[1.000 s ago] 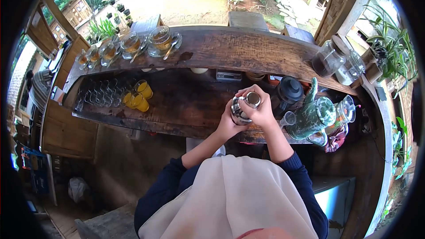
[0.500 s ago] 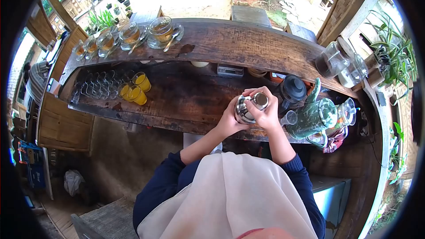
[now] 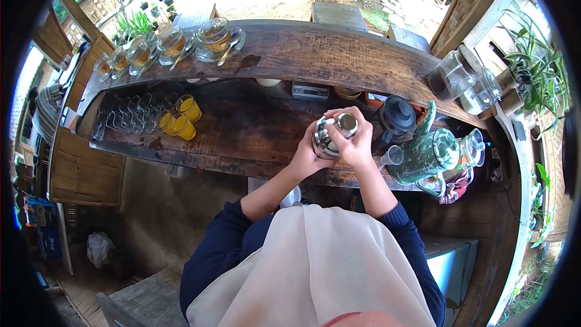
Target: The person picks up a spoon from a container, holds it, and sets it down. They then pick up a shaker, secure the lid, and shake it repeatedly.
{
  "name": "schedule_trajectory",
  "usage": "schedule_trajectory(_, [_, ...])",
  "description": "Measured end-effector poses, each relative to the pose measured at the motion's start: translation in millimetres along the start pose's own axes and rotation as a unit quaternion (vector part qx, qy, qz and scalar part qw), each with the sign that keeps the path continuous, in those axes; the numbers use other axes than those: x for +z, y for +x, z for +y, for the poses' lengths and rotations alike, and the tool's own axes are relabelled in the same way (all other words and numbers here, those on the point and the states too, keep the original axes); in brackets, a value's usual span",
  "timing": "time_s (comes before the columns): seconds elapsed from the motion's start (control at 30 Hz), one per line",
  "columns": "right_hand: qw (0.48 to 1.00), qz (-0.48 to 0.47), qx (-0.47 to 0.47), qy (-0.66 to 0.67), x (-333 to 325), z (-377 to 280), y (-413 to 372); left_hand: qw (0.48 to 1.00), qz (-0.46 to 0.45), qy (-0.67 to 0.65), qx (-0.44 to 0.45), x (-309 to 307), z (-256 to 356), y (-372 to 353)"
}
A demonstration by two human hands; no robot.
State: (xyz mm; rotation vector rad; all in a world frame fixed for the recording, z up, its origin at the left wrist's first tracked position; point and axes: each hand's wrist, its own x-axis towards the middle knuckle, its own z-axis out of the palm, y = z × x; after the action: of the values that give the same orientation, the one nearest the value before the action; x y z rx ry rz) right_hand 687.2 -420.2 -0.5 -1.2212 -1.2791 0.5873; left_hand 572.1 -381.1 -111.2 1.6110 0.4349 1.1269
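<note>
A shiny metal cocktail shaker (image 3: 324,140) is held over the front edge of the lower counter (image 3: 254,139), its capped end tilted up and to the right. My left hand (image 3: 307,156) wraps round its body from the left. Fingers of my right hand (image 3: 356,144) close over the shoulder and the small cap, with the thumb across the front. A small clear glass (image 3: 393,155) stands just right of my right wrist, beside a green speckled enamel pitcher (image 3: 426,156). Behind my right hand is a black-lidded jug (image 3: 396,115). The shaker's contents are hidden.
Glasses of orange drink (image 3: 189,109) stand at the left of the lower counter beside several empty glass cups (image 3: 130,115). Tea cups on saucers (image 3: 215,35) line the raised wooden bar (image 3: 315,48). Glass jars (image 3: 448,75) stand at its right end, and a small scale (image 3: 310,91) sits beneath it.
Both hands and the shaker have shifted slightly left and up in view. The grip looks the same, and the whole scene has moved a little with the camera.
</note>
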Motion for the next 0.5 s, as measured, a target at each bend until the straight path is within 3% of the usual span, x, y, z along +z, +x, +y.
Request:
schedule_trajectory(0.27, [1.000,-0.020,-0.005,-0.023,5.3,0.8,8.5,1.000,0.013,0.000,-0.012,-3.0,5.2,3.8])
schedule_trajectory(0.43, [0.994,-0.110,-0.001,0.025,-6.1,-2.2,11.5,1.000,-0.004,0.005,-0.011,-6.0,5.7,4.5])
schedule_trajectory(0.5, [0.988,-0.145,-0.053,-0.002,-15.4,-2.6,14.6,1.000,-0.002,0.013,-0.018,-5.9,6.7,4.0])
